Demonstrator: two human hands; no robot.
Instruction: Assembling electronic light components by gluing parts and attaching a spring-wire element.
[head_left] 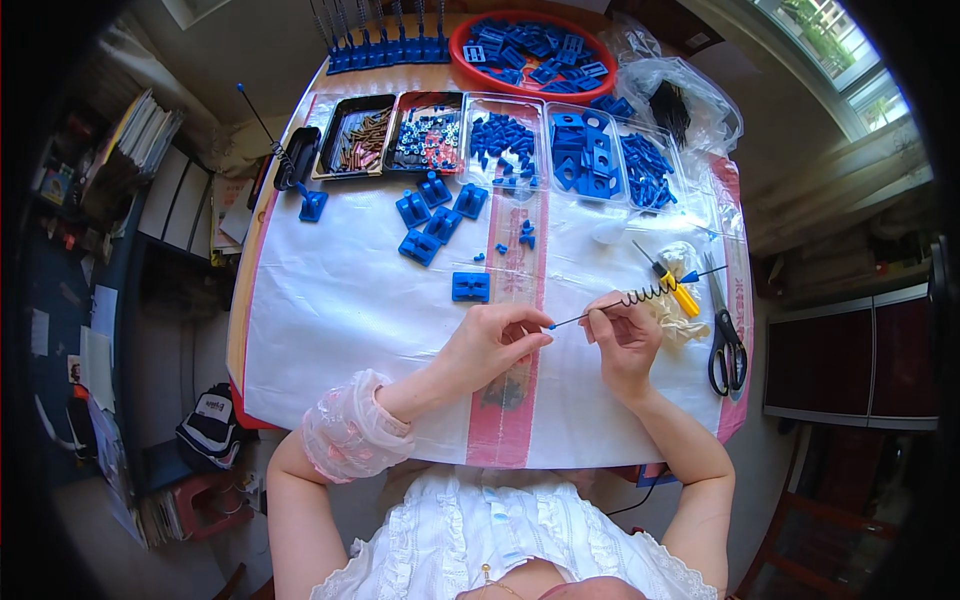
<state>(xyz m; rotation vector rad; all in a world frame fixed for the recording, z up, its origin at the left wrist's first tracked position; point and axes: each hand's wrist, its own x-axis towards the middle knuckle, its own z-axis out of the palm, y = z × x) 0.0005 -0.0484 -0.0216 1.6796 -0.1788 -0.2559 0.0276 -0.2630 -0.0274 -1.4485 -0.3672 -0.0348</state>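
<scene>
A thin black wire rod with a coiled spring section (650, 294) lies across my right hand (625, 345), pinched between its fingers. Toward the rod's right end sits a blue cone (690, 278). At its left end is a small blue cap (551, 327), which the closed fingertips of my left hand (500, 335) hold. A blue base block (470, 287) lies just beyond my left hand. Farther off, several similar blue blocks (430, 222) form a group, with small blue pieces (527, 233) to their right.
Trays of screws (362, 140), nuts (425, 135) and blue plastic parts (503, 145) line the far side. Behind them stand a red basin (465, 65) and a row of upright springs on bases (390, 55). Scissors (728, 350) and a yellow-handled screwdriver (680, 292) lie at the right.
</scene>
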